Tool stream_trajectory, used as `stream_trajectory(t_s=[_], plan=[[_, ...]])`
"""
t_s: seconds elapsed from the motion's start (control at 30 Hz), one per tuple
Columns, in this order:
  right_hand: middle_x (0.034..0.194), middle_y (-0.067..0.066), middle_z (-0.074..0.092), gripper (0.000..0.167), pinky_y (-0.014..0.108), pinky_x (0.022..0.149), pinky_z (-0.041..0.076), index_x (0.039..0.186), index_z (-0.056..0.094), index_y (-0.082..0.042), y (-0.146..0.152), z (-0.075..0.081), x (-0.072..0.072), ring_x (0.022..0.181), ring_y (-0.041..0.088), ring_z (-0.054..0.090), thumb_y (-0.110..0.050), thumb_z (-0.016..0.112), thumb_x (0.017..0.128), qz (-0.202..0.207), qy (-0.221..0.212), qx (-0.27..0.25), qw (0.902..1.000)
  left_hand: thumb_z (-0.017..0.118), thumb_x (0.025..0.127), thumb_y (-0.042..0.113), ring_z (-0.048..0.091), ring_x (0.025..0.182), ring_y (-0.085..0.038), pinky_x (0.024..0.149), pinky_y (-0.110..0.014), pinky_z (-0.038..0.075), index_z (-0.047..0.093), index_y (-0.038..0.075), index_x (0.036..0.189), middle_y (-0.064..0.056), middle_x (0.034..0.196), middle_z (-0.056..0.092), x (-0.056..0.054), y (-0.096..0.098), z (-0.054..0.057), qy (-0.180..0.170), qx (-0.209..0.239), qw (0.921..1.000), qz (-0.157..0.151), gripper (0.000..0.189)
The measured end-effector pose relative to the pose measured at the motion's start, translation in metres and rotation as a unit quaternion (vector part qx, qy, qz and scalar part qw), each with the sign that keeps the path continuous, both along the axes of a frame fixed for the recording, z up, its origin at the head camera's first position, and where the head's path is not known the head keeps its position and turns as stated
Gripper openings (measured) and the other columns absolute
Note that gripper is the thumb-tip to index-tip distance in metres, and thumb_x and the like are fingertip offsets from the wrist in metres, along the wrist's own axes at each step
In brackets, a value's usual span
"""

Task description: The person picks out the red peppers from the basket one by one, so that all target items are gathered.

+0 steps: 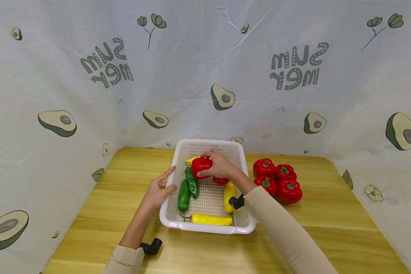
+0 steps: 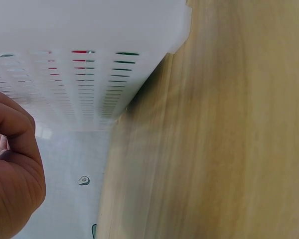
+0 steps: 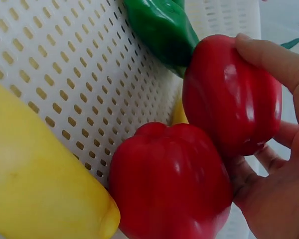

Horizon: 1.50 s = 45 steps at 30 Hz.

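Note:
In the head view, my right hand (image 1: 220, 164) grips a red bell pepper (image 1: 201, 167) inside the white plastic basket (image 1: 212, 229). The right wrist view shows the thumb over this pepper and fingers beneath it. Next to it, a second red bell pepper (image 3: 169, 184) sits in the basket. Two long green peppers (image 1: 183, 196) lie along the left side. Yellow peppers lie at the right (image 1: 229, 196), the front (image 1: 205, 219) and, partly hidden, the far side. My left hand (image 1: 155, 194) holds the basket's left rim, thumb over the edge, other fingers bent outside.
Several red bell peppers (image 1: 277, 180) stand grouped on the wooden table (image 1: 106, 213), right of the basket; my right forearm partly covers one. A pale printed curtain (image 1: 191, 68) hangs behind and beside the table.

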State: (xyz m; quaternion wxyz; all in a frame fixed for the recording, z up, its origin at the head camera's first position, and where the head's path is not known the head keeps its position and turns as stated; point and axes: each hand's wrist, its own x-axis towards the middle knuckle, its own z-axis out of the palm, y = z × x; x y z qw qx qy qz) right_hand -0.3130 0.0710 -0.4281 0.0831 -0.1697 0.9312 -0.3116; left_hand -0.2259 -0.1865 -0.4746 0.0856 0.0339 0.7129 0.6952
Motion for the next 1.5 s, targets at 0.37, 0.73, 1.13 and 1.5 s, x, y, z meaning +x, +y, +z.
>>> stream_trajectory(t_s=[0.37, 0.73, 1.13, 1.5], plan=[[0.142, 0.008, 0.056, 0.077, 0.048, 0.097, 0.061, 0.144, 0.050, -0.016, 0.001, 0.002, -0.002, 0.120, 0.030, 0.060, -0.024, 0.086, 0.076, 0.008, -0.009, -0.064, 0.9979, 0.064, 0.094, 0.001, 0.076, 0.094, -0.037, 0.076, -0.049, 0.065, 0.044, 0.029, 0.158, -0.030, 0.094, 0.075, -0.001, 0.001, 0.001, -0.001, -0.006, 1.0000, 0.003, 0.072], [0.145, 0.007, 0.055, 0.080, 0.047, 0.097, 0.061, 0.149, 0.049, -0.020, 0.001, 0.014, 0.009, 0.126, 0.029, 0.056, -0.036, 0.087, 0.080, 0.026, -0.018, -0.070, 0.9970, 0.063, 0.095, 0.002, 0.076, 0.095, -0.037, 0.076, -0.049, 0.065, 0.042, 0.028, 0.158, -0.031, 0.094, 0.074, 0.000, 0.002, 0.001, 0.003, -0.005, 1.0000, -0.002, 0.072], [0.141, 0.007, 0.059, 0.078, 0.047, 0.099, 0.060, 0.143, 0.050, -0.019, 0.017, 0.040, 0.029, 0.129, 0.031, 0.056, -0.020, 0.089, 0.075, 0.066, -0.001, -0.103, 0.9925, 0.063, 0.093, 0.000, 0.076, 0.092, -0.039, 0.073, -0.050, 0.065, 0.042, 0.023, 0.159, -0.033, 0.089, 0.073, 0.000, 0.002, -0.002, 0.022, -0.016, 0.9996, -0.003, 0.073], [0.144, 0.002, 0.057, 0.078, 0.047, 0.095, 0.062, 0.147, 0.050, -0.024, 0.044, 0.054, 0.050, 0.129, 0.032, 0.057, -0.030, 0.088, 0.079, 0.062, 0.020, -0.146, 0.9871, 0.063, 0.093, 0.000, 0.076, 0.093, -0.039, 0.075, -0.052, 0.065, 0.043, 0.023, 0.159, -0.032, 0.090, 0.074, 0.001, 0.003, -0.002, 0.019, -0.016, 0.9997, 0.003, 0.072]])
